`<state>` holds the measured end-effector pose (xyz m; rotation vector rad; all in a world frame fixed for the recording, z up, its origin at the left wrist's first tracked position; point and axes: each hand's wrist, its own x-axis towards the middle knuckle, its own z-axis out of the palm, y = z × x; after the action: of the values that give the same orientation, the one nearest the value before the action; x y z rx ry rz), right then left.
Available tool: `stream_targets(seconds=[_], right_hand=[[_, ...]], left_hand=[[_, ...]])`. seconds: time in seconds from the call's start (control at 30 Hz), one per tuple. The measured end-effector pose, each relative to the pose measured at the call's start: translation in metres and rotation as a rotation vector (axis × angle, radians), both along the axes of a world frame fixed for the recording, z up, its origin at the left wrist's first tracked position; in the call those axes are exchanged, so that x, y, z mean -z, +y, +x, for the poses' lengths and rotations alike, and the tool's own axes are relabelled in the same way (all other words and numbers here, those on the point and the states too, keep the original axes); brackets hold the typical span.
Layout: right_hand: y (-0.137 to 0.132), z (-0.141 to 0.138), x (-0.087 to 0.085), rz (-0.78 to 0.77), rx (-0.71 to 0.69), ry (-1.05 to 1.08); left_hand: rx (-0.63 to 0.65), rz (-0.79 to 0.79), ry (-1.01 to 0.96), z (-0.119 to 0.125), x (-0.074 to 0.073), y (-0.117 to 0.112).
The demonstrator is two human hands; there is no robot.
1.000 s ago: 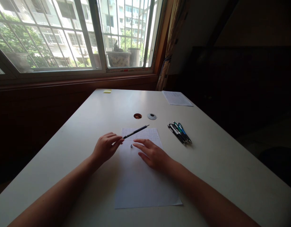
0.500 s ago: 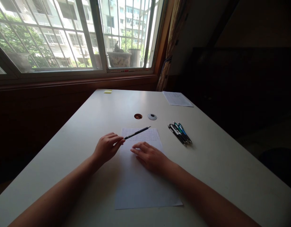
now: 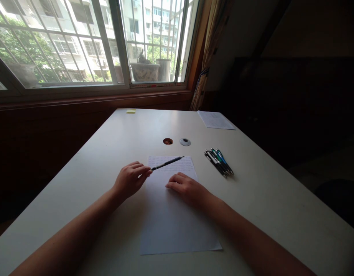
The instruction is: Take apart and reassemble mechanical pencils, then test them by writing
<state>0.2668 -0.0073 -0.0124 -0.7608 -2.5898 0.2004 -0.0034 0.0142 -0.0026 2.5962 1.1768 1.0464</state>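
Note:
My left hand (image 3: 132, 177) pinches a dark pen (image 3: 167, 163) by one end, between thumb and fingers. The pen slants up to the right over the top of a white sheet of paper (image 3: 177, 230). Lines of handwriting fill the sheet's upper part; the lower part is blank. Over the paper, just right of the pen's held end, is my right hand (image 3: 188, 188), holding nothing, its fingers loosely bent and a little apart. Whether its underside touches the sheet is hard to see.
Several pens (image 3: 219, 162) lie bunched to the right of the paper. Beyond it are a round cable hole (image 3: 168, 141) and its loose cover (image 3: 185, 142). Written sheets (image 3: 216, 120) lie at the far right corner of the white table (image 3: 87, 168), a yellow sticky note (image 3: 131, 111) at the far left.
My right hand has drawn back slightly to the right, away from the pen. The pen's far end has dipped a little in my left hand, which otherwise stays put.

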Motion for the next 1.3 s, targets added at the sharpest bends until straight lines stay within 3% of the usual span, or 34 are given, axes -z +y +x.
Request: stream_targets(seconds=[0.83, 1.13, 1.3], right_hand=[[-0.002, 0.015, -0.012, -0.026, 0.061, -0.041], [-0.001, 0.016, -0.007, -0.016, 0.1, -0.043], [0.001, 0.02, -0.01, -0.095, 0.112, 0.08]], left_hand=[[-0.001, 0.009, 0.034, -0.002, 0.002, 0.0], [0.003, 0.028, 0.042, -0.002, 0.002, 0.001], [-0.002, 0.021, 0.051, -0.002, 0.002, 0.001]])
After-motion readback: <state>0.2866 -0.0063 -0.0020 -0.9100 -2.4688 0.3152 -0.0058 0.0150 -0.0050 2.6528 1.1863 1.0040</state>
